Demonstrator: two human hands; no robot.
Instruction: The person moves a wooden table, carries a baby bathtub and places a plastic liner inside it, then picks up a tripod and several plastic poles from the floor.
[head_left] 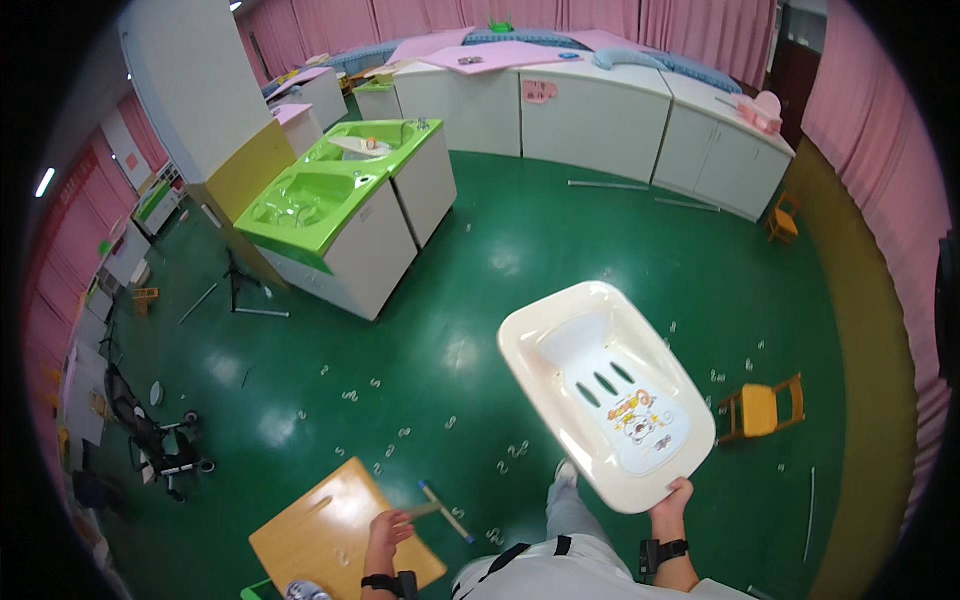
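Observation:
My right hand point(672, 503) grips the near rim of a cream plastic baby bathtub point(545, 385), thumb over the edge. Tilted in front of me above the floor, the tub shows its inside, with a pale blue bottom, a cartoon print and three dark green slots. My left hand point(393, 528) is beside the right edge of a small wooden table point(325, 520), fingers loosely extended with no held thing visible. Close by, a pale bar with blue end caps point(447, 513) stands low by the floor, apparently part of the table's foot.
Several S-shaped hooks point(513, 452) are scattered over the green floor. A small wooden chair point(760, 411) stands at right, a black stroller point(160, 430) at left. Ahead are a green-topped double sink unit point(345, 225) and white cabinets point(595, 115); metal poles point(608, 185) lie near them.

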